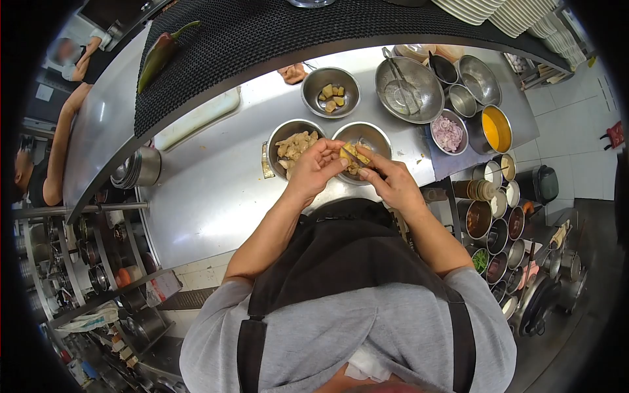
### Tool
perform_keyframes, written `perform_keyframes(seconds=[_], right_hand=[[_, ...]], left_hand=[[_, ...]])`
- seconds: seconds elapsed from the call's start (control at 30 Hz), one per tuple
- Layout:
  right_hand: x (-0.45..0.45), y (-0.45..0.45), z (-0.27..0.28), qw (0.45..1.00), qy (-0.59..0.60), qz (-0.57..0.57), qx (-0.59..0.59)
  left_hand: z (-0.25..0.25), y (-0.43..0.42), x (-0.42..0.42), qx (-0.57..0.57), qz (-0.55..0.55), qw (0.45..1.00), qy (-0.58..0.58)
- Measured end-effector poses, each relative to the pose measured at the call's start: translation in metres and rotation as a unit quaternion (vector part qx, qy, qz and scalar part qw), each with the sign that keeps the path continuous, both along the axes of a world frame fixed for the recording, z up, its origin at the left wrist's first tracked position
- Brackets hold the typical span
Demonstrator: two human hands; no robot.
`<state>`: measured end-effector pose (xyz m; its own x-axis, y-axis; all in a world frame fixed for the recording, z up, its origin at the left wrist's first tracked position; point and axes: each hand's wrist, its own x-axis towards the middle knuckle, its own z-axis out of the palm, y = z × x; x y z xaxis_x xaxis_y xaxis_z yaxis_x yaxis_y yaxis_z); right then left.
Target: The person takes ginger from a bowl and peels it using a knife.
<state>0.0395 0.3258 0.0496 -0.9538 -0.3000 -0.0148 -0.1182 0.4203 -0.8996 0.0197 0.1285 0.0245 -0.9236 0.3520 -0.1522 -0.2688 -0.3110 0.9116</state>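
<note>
Over the right-hand steel bowl (379, 139), my left hand (316, 167) pinches a small yellowish piece (346, 152). My right hand (393, 181) is closed on a small knife (354, 156), its blade against the piece. More yellow-brown bits lie in the bowl beneath, partly hidden by my fingers. Beside it, a second steel bowl (272, 149) holds pale brown chunks (296, 145). Behind these stands a third bowl (314, 108) with several peeled yellowish pieces (331, 93).
Chopped onion fills a bowl (447, 133) at the right, near a pot of orange liquid (496, 130) and a large strainer (392, 98). A raised shelf (262, 33) overhangs the steel counter (196, 190). Two other people are at the left. Sauce containers (479, 219) stand at the lower right.
</note>
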Motion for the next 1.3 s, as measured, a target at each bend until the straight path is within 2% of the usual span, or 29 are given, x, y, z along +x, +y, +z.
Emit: perform_keyframes(seconds=[0.07,0.13,0.23,0.37,0.47,0.5,0.53,0.57,0.63,0.7,0.77,0.83,0.87,0.9,1.0,1.03,1.1,1.3], right_hand=[[0.0,0.0,-0.001,1.0,0.025,0.006,-0.014],[-0.001,-0.003,0.011,0.995,-0.096,0.0,-0.035],[-0.001,-0.004,0.009,0.991,-0.124,-0.004,-0.059],[-0.006,-0.005,0.003,0.992,-0.117,0.005,-0.046],[-0.007,-0.006,-0.006,0.991,-0.109,-0.011,-0.071],[-0.008,-0.003,-0.007,0.975,-0.175,-0.016,-0.136],[-0.009,-0.002,-0.007,0.95,-0.24,-0.021,-0.199],[-0.009,-0.003,-0.007,0.95,-0.241,-0.021,-0.198],[-0.006,-0.007,-0.004,0.883,-0.283,-0.054,-0.371],[-0.008,-0.008,-0.006,0.873,-0.277,-0.081,-0.394],[-0.013,-0.005,-0.014,0.86,-0.272,-0.106,-0.419],[-0.022,0.005,-0.019,0.878,-0.226,-0.137,-0.399],[-0.021,0.01,-0.021,0.912,-0.21,-0.12,-0.331],[-0.02,0.01,-0.023,0.912,-0.212,-0.119,-0.331],[-0.019,0.011,-0.029,0.974,-0.165,-0.095,-0.12],[-0.016,0.008,-0.029,0.974,-0.165,-0.096,-0.12],[-0.012,0.003,-0.029,0.989,-0.092,-0.09,-0.07],[-0.011,0.005,-0.019,0.991,-0.108,-0.082,-0.011]], left_hand=[[-0.002,0.002,0.001,-0.002,0.001,1.0,0.021],[-0.003,0.003,0.001,-0.008,0.001,0.999,0.041],[-0.009,0.003,0.001,-0.021,-0.003,0.996,0.083],[-0.017,0.004,0.004,-0.071,0.006,0.99,0.122],[-0.017,0.007,0.01,-0.098,-0.006,0.99,0.1],[-0.014,0.008,0.011,-0.098,-0.005,0.99,0.1],[-0.009,0.01,0.013,-0.06,0.0,0.994,0.087],[-0.007,0.011,0.015,-0.021,0.005,0.997,0.073],[-0.01,0.009,0.013,0.013,0.005,0.998,0.056],[-0.015,0.006,0.009,0.048,0.002,0.998,0.042],[-0.019,-0.002,0.006,0.194,-0.004,0.981,0.004],[-0.007,-0.008,0.003,0.193,0.0,0.981,0.004],[-0.002,-0.01,0.001,0.209,-0.001,0.978,-0.026],[0.0,-0.011,0.0,0.226,-0.004,0.973,-0.056],[0.001,-0.008,-0.006,0.226,0.024,0.971,-0.08],[0.001,-0.007,-0.007,0.225,0.023,0.971,-0.08],[0.0,-0.006,-0.007,0.232,0.053,0.965,-0.114],[-0.001,-0.002,-0.01,0.202,0.072,0.965,-0.149]])
